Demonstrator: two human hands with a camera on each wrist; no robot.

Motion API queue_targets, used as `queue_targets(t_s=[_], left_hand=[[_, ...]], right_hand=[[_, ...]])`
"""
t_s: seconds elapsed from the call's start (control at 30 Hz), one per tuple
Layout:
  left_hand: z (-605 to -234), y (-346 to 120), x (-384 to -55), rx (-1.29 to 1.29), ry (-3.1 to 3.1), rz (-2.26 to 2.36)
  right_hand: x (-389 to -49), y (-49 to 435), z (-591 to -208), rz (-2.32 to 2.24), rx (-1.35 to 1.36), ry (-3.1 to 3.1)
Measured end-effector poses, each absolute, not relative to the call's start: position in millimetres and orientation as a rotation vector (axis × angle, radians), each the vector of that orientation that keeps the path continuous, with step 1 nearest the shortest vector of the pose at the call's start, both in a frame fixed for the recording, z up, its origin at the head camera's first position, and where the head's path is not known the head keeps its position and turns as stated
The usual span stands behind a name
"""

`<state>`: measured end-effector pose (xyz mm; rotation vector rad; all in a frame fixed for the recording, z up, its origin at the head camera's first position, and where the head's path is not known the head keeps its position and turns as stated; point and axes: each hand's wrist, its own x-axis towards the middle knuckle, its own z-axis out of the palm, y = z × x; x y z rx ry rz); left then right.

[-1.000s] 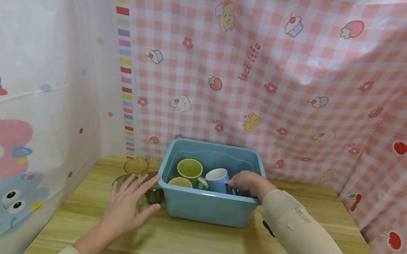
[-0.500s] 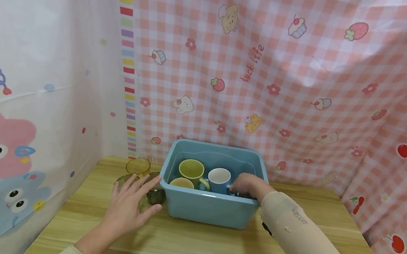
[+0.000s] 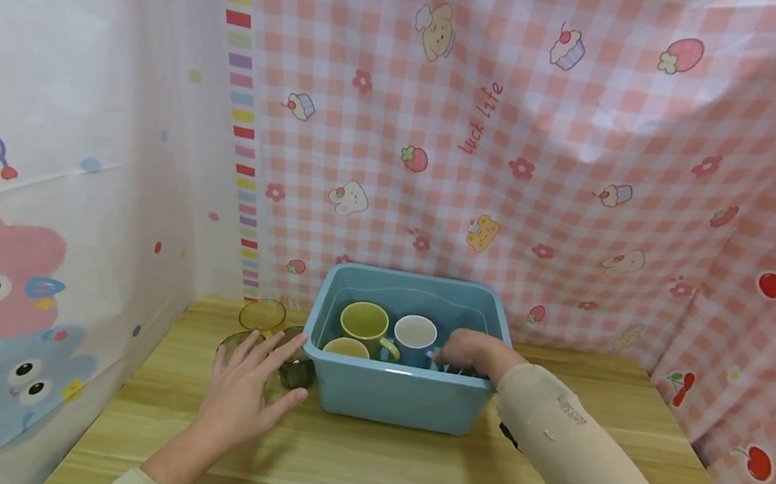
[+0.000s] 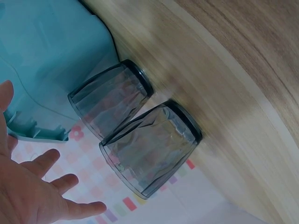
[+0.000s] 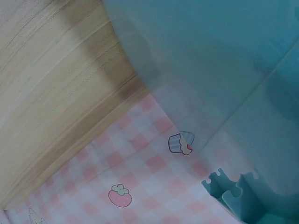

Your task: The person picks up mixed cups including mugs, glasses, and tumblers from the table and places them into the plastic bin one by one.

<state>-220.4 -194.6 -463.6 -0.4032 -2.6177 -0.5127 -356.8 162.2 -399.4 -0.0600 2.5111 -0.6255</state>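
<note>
Inside the blue plastic bin, a blue mug with a white interior stands upright. My right hand reaches over the rim and grips the mug by its handle side; the fingertips are partly hidden. Left of it in the bin are an olive-green mug and a pale yellow cup. My left hand is spread at the bin's left side, its index fingertip at the rim. Behind and beneath it stand a dark glass and another grey glass.
An amber glass cup stands behind the grey glasses at the table's back left. The wooden table meets a pink checked curtain at the back. A white printed curtain hangs along the left.
The blue mug has gone from tilted to upright in the bin, with my right hand staying at its handle. My left hand has barely moved.
</note>
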Motion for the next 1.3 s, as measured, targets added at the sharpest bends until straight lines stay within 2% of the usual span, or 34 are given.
queue_targets(t_s=[0.43, 1.3], left_hand=[[-462.3, -194.2, -219.3, -0.405, -2.609, -0.517], [-462.5, -194.0, -218.4, -0.401, -2.623, -0.512]], right_hand=[[-356.3, 163.1, -398.4, -0.820, -0.118, 2.390], [-354.4, 162.8, -396.1, -0.830, -0.103, 2.373]])
